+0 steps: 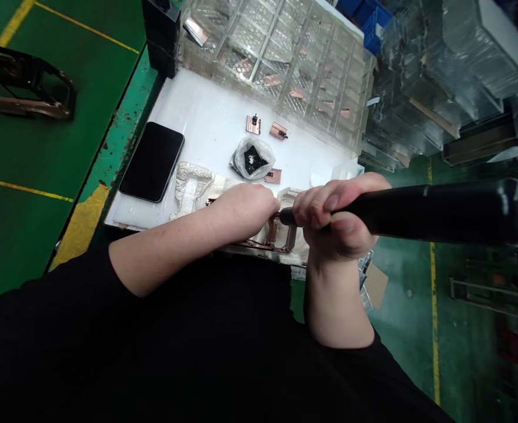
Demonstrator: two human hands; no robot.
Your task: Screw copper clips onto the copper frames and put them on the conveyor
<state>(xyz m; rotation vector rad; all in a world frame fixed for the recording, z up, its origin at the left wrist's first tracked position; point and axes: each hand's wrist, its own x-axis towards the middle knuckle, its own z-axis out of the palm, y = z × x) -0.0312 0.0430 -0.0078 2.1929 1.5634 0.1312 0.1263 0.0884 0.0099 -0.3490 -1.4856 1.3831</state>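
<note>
Nearest us, our right hand (342, 214) is closed around a black driver (435, 211), its narrow end pointing left toward the fingers of our left hand (259, 205). That left hand is curled, knuckles up; we cannot tell whether it grips anything. The copper-coloured frame (280, 244) lies on pale padding (192, 176), partly beneath our left hand and left of our right, the driver's end above it. Farther out, a phone (151, 161) lies to the left, and an open plastic bag (263, 154) of small black pieces sits among three copper-coloured plates (253, 124). Beyond them stands a clear compartmented tray (270, 44).
</note>
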